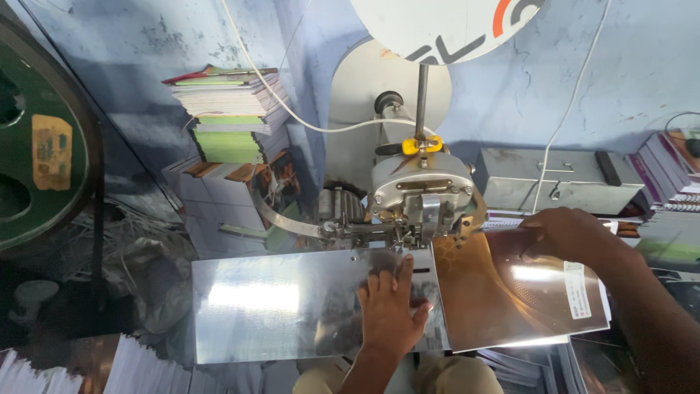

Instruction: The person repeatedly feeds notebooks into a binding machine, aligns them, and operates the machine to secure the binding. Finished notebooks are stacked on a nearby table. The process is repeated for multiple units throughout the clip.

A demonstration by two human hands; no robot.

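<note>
My left hand (391, 312) lies flat, fingers spread, on the shiny metal table plate (277, 306) of a binding machine, just below its metal head (419, 195). My right hand (565, 233) grips the far edge of a glossy brown-covered notebook (510, 292) that lies on the plate's right side, its left edge next to the machine head.
A stack of green and white notebooks (230, 117) stands on cartons at the back left. A grey metal box (554, 179) sits behind the notebook, with more books (667, 175) at the right. A large green wheel (36, 131) is at the far left. White paper stacks (138, 368) lie below.
</note>
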